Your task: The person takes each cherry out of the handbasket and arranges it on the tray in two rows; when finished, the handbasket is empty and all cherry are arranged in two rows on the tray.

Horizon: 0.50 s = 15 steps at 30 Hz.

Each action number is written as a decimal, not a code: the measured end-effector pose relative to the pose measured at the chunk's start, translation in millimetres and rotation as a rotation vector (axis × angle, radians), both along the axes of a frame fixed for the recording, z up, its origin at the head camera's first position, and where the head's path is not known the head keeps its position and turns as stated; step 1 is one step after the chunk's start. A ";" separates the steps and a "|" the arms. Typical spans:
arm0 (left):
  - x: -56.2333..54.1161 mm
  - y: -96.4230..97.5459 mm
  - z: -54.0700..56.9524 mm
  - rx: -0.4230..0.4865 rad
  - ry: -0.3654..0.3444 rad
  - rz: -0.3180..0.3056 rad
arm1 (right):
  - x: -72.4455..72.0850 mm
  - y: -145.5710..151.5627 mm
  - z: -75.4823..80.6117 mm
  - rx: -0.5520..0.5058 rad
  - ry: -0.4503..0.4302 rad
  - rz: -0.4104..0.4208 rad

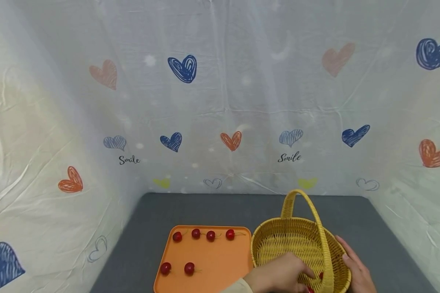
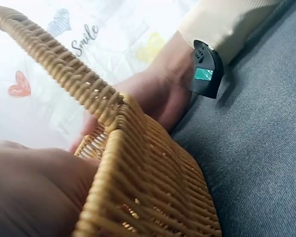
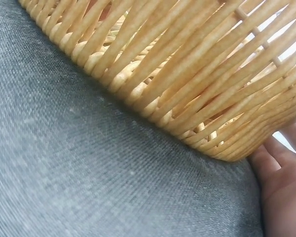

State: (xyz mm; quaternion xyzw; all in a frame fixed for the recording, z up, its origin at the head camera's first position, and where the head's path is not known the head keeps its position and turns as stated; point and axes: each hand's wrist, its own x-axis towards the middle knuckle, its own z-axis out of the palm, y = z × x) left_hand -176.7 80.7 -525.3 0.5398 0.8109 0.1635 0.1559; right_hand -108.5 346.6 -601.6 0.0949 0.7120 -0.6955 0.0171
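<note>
A yellow woven basket (image 1: 278,244) with a tall arched handle stands on the grey table. My left hand (image 1: 284,270) reaches over its near-left rim, with thumb and index finger parted low inside. Close to those fingertips lie a red cherry (image 1: 310,289) and a second one (image 1: 320,276), both partly hidden by the hand and handle. Against the basket's outer right wall rests my right hand (image 1: 359,270), its fingers laid along the weave. In the right wrist view, the fingers of that hand (image 3: 286,182) touch the basket's lower side (image 3: 187,98).
An orange tray (image 1: 212,258) sits just left of the basket. Several cherries with stems lie on it: a row along the back edge, including one cherry (image 1: 230,234), and two nearer the front left. A white curtain (image 1: 227,93) with printed hearts hangs around the grey table (image 1: 150,215).
</note>
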 end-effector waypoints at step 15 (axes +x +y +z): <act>-1.5 10.1 -10.2 -0.016 -0.201 -0.003 | 0.8 0.3 2.2 0.039 -0.040 -0.019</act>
